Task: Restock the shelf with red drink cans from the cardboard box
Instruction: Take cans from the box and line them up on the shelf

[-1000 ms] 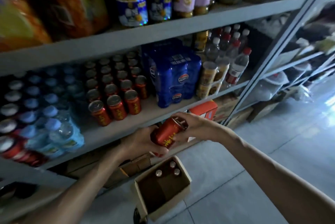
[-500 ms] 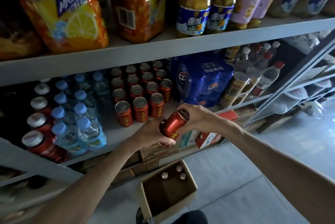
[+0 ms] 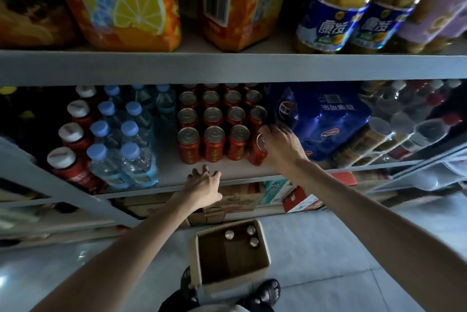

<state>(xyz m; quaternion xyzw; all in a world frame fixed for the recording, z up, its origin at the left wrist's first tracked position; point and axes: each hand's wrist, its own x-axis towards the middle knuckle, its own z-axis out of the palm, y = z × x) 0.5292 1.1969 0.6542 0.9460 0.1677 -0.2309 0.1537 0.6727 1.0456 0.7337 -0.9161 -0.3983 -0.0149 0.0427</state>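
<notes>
Several red drink cans stand in rows on the middle shelf. My right hand grips one more red can by its top, at the right end of the front row, next to the blue pack. My left hand hovers at the shelf's front edge with fingers spread and holds nothing. On the floor below sits the open cardboard box with three cans in its far corner.
A blue shrink-wrapped drink pack borders the cans on the right; blue-capped water bottles and red bottles stand on the left. Orange tea packs and large bottles fill the shelf above. Cartons lie under the shelf. My feet stand beside the box.
My right hand carried the red can from in front of me up onto the shelf beside the front row. My left hand let go of it and now hangs free at the shelf edge.
</notes>
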